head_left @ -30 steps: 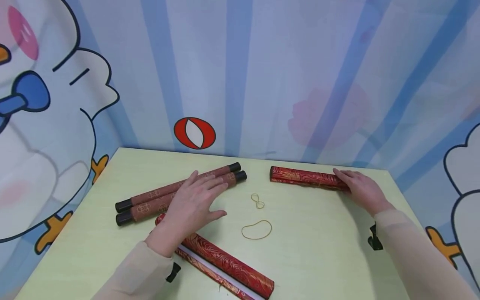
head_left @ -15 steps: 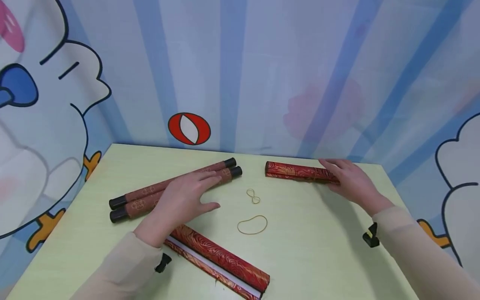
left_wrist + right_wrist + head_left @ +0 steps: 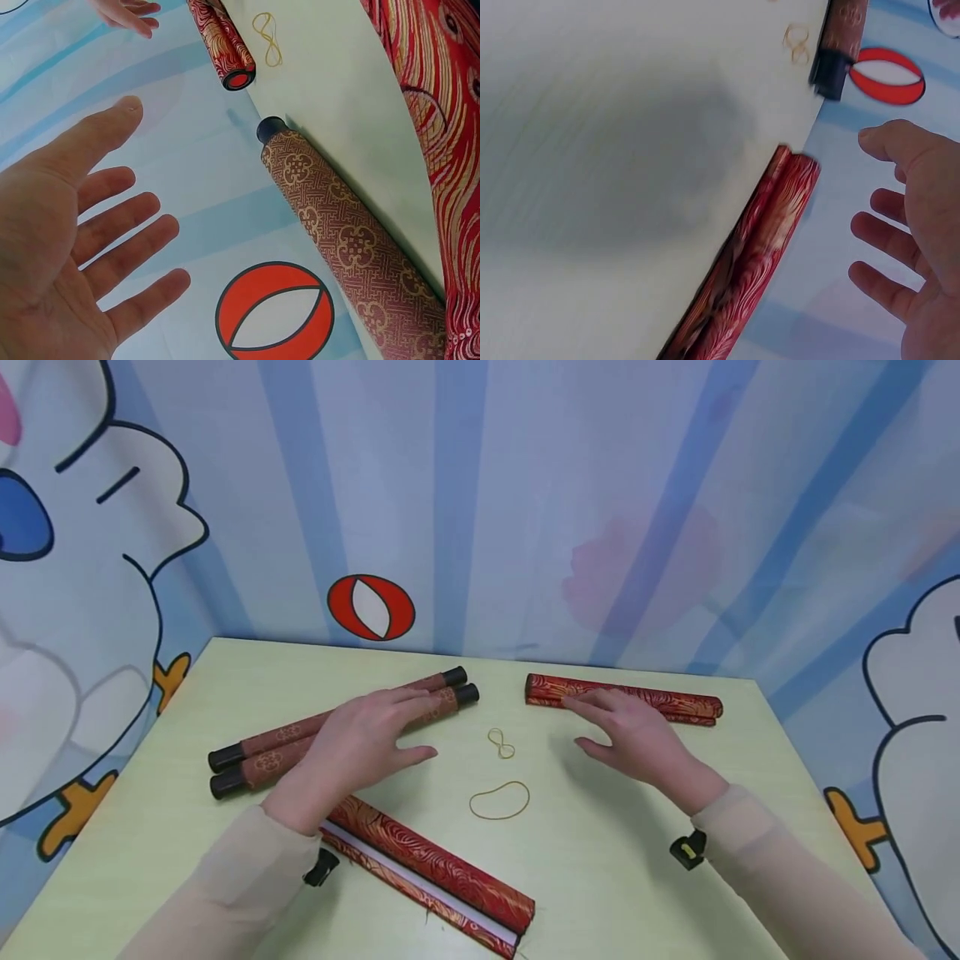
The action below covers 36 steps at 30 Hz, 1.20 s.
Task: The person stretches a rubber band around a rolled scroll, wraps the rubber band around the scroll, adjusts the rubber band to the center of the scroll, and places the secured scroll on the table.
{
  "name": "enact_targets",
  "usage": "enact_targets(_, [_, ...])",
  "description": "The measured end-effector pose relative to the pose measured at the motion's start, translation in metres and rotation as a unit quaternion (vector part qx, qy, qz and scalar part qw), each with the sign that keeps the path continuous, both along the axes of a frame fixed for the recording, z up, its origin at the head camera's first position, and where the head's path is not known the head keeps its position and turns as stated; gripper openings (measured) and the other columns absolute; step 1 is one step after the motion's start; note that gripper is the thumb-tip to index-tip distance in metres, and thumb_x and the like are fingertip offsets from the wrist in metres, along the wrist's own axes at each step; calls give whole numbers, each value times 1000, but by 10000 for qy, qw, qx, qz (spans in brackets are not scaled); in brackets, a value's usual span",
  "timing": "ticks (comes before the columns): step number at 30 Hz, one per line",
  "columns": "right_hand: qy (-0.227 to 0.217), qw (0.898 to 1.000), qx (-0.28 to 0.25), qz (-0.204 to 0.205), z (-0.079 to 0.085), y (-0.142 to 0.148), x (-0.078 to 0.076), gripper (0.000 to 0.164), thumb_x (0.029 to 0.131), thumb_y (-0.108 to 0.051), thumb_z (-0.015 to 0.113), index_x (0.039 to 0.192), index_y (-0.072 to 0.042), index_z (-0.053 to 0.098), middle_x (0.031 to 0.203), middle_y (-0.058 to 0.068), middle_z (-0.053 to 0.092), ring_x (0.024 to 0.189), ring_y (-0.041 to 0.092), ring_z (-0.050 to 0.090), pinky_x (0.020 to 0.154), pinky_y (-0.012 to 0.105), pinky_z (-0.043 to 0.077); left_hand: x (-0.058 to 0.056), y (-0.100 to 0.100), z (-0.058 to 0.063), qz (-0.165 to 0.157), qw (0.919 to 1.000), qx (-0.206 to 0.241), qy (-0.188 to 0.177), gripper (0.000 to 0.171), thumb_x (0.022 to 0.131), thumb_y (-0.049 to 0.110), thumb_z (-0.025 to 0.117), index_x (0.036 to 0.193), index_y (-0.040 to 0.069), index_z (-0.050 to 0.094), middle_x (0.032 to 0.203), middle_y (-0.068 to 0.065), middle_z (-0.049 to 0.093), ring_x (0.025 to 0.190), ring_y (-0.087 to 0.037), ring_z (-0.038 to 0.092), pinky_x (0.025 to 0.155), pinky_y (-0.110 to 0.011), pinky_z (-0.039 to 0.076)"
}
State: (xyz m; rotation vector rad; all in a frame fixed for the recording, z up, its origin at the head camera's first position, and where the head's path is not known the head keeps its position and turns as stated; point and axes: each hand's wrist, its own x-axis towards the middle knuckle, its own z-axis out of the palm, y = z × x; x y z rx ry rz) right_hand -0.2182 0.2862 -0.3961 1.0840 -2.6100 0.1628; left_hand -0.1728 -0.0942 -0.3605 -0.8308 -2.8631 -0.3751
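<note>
My left hand [image 3: 358, 737], fingers spread and holding nothing, is above two brown patterned scrolls with black ends, the rear one [image 3: 281, 737] and the front one [image 3: 268, 766]. It hides part of both. Over the near edge of a rolled red-and-gold scroll [image 3: 660, 697] at the back right hovers my right hand [image 3: 637, 742], its fingers extended; the right wrist view shows a gap between hand and scroll. A second red-and-gold scroll [image 3: 450, 864], with a white strip showing along it, lies slanted at the front, its far end behind my left wrist.
Between the hands lie a twisted yellow elastic band [image 3: 501, 745] and a wider looped one [image 3: 498, 819]. The pale table [image 3: 600, 877] ends at a blue-striped cartoon backdrop [image 3: 517, 527] behind the scrolls.
My right hand has let go of the right end of the back red scroll and moved left and toward me. My left hand stays above the brown scrolls. The view has shifted slightly.
</note>
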Motion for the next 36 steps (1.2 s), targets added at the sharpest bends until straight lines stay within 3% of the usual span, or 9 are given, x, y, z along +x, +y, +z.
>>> enact_targets(8, [146,9994,-130,279,-4,-30,13,57,87,-21,91,140,-9,71,114,11,73,95,27,72,81,44,63,-3,-4,2,-43,9999,110,91,56,92,35,87,144,22,71,139,-8,72,123,-30,70,99,-53,60])
enact_targets(20, [141,9987,-184,456,-18,-51,30,51,88,-24,90,135,-10,75,110,8,75,94,25,72,80,44,63,-3,-3,4,-221,9997,90,91,56,94,33,85,147,26,68,139,-5,72,121,-29,71,96,-52,61])
enact_targets(30, [-214,9989,-18,422,-24,-61,34,46,91,-29,87,132,-11,77,111,7,76,98,25,71,83,43,62,-3,-4,3,-308,9995,56,98,58,93,35,86,147,22,68,136,-6,74,113,-27,75,93,-49,62])
enact_targets(36, [-388,9982,156,433,-34,-65,34,35,92,-29,87,122,-11,80,109,5,75,99,24,69,85,42,61,-1,-4,0,-226,9997,39,76,54,93,37,86,141,15,72,133,-8,75,112,-27,75,92,-49,62])
